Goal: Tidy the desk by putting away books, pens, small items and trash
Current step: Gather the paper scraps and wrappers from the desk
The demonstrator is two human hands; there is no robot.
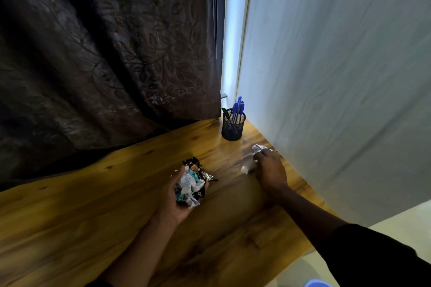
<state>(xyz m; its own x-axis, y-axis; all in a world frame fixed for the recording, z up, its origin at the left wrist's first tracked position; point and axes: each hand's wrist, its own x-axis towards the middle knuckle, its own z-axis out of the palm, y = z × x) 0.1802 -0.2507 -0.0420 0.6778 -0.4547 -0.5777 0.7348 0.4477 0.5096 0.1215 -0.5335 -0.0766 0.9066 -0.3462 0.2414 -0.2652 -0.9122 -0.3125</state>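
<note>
My left hand (173, 196) is cupped palm-up above the wooden desk (93, 216) and holds a wad of trash (192, 183): crumpled white and teal paper with a dark snack wrapper. My right hand (270, 170) reaches toward the desk's right edge and closes over crumpled white paper (257, 148), bits of which stick out above and to the left of the fingers. A black mesh pen holder (233, 126) with blue pens (238, 108) stands in the far corner.
A dark leaf-patterned curtain (105, 53) hangs behind the desk on the left. A pale wall (338, 77) runs along the desk's right edge. Light floor (396, 214) shows at lower right, and something blue (317, 283) sits at the bottom edge.
</note>
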